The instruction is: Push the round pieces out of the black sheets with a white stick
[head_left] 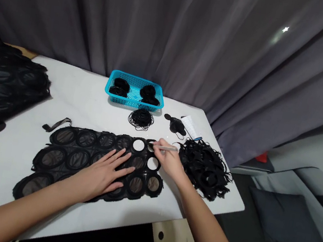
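Note:
A black sheet with rows of ring-shaped rims lies on the white table. Most rings are filled with dark, see-through material, while a few near the right end show white inside. My left hand rests flat on the sheet's middle, fingers spread, holding nothing. In a pinch, my right hand holds a slim grey pen-like tool over the sheet's top right corner. Its tip is over the corner ring, partly hidden by my fingers. Beside that hand sits a heap of black ring-shaped scraps.
A blue basket with black bundles stands at the back. Before it lie a tangle of thin black loops, black round pieces and a white roll. More black sheets are piled at left. A grey curtain hangs behind.

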Tool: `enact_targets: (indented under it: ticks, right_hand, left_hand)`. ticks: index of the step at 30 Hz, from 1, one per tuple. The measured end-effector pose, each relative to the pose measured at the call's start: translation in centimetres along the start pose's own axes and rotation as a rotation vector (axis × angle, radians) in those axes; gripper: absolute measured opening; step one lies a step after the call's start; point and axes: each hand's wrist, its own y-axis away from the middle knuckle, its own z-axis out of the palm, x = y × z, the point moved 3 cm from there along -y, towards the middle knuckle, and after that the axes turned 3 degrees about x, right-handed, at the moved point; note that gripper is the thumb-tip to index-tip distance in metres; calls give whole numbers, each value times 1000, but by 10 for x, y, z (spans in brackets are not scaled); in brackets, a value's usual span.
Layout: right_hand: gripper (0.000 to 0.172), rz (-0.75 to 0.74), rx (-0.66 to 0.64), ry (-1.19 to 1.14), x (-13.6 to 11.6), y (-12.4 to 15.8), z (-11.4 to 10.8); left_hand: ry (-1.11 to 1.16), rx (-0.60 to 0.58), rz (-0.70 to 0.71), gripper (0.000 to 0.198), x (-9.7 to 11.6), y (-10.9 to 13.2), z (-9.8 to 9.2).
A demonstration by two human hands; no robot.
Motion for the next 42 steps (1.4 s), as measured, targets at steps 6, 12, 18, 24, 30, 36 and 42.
enact_targets:
  ticks: [6,12,18,24,30,36,42]
  right_hand:
    - [13,-30,-255,-122,-21,34,31]
    - [17,-35,-292,-181,-18,29,34]
    - [16,-52,-315,-156,-15,25,34]
    - [13,-112,-283,-25,-27,40,43]
    - [12,-130,-51,138,-18,39,47]
    - [16,102,291,75,17,35,-28]
    - [15,39,-32,5,0,87,-17]
  left_hand:
    - [17,-1,-4,53,9,7,5]
    - [13,5,-12,54,9,7,6]
    - [-14,-37,1,58,9,8,7]
    - [12,-15,-2,57,10,8,4]
    - [13,12,5,54,8,9,6]
    - [18,-3,31,49,9,2,1]
    - [127,-38,185,53,46,-18,4]
